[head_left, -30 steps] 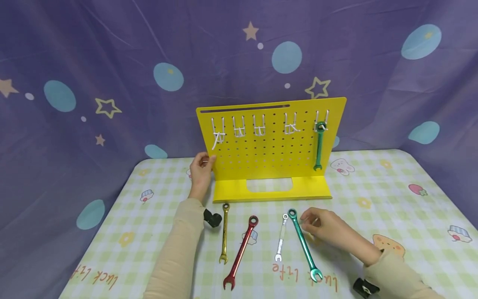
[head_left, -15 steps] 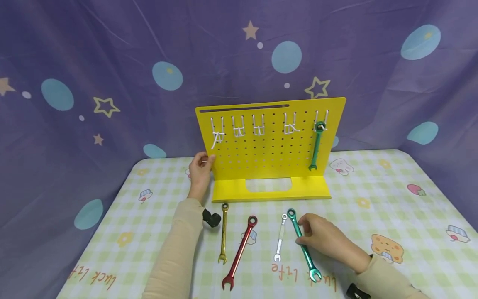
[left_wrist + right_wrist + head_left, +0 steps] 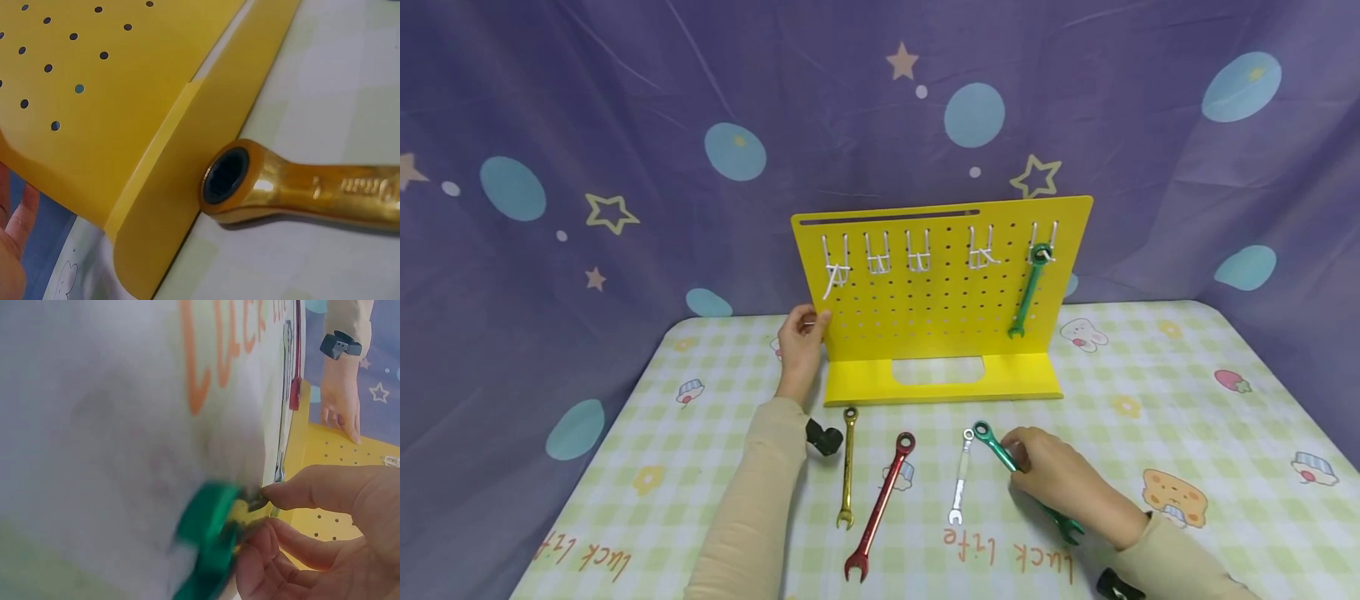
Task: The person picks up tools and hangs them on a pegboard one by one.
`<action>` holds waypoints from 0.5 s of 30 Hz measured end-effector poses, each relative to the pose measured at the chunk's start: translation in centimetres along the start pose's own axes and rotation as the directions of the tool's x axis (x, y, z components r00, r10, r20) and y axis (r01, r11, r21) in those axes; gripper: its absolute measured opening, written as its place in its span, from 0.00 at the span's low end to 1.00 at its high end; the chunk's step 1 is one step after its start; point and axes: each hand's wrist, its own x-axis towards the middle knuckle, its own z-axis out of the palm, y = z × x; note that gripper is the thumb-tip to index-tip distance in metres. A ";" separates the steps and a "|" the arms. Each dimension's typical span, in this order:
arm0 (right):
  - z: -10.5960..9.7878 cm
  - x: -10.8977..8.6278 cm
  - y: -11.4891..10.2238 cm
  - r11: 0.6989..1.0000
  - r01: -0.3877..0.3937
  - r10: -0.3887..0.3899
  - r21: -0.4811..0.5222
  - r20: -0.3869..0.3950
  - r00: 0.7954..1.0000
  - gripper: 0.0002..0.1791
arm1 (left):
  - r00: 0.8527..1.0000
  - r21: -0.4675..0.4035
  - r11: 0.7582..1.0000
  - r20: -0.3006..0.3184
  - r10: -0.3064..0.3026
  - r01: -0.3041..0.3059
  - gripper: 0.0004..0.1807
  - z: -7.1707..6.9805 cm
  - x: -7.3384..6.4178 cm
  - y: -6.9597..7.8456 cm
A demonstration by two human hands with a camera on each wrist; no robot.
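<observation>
My left hand (image 3: 800, 354) holds the left edge of a yellow pegboard stand (image 3: 859, 379), thumb in front and fingers behind. The right hand (image 3: 1060, 479) pinches the middle of a green ratcheting wrench (image 3: 996, 448), which lies slanted at the table's surface; in the right wrist view its open end (image 3: 209, 515) looks blurred. Beside it lies a small silver wrench (image 3: 961, 479). Further left are a red wrench (image 3: 880, 512) and a gold wrench (image 3: 847, 471), whose ring end (image 3: 234, 175) is close to the stand's base in the left wrist view.
Another green wrench (image 3: 1027, 292) hangs tilted from the rightmost white hook of the board. Several more white hooks (image 3: 919, 254) bear nothing. A checked cloth (image 3: 1210, 433) covers the table, and a purple curtain (image 3: 865, 100) hangs behind.
My right hand has moved onto the green wrench and taken hold of it; the wrench's open end has swung right. The hanging wrench's lower end has swung left. The left hand stays put.
</observation>
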 end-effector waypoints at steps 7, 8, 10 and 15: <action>-0.2 -0.4 0.3 1.000 0.020 -0.020 -0.008 -0.008 1.000 0.21 | 1.000 0.007 1.000 0.009 0.012 -0.012 0.11 0.0 0.1 -0.1; -0.2 -0.4 0.3 1.000 0.025 -0.025 -0.009 -0.013 1.000 0.21 | 1.000 0.007 1.000 0.009 0.012 -0.012 0.11 0.0 0.2 -0.1; -0.1 -0.6 0.4 0.999 0.042 -0.042 -0.014 -0.020 0.999 0.21 | 1.000 0.006 1.000 0.006 0.011 -0.011 0.12 0.0 0.2 -0.1; -0.1 -0.6 0.5 0.999 0.033 -0.033 0.000 -0.013 0.999 0.18 | 1.000 0.004 1.000 0.000 0.006 -0.006 0.12 0.0 0.1 -0.1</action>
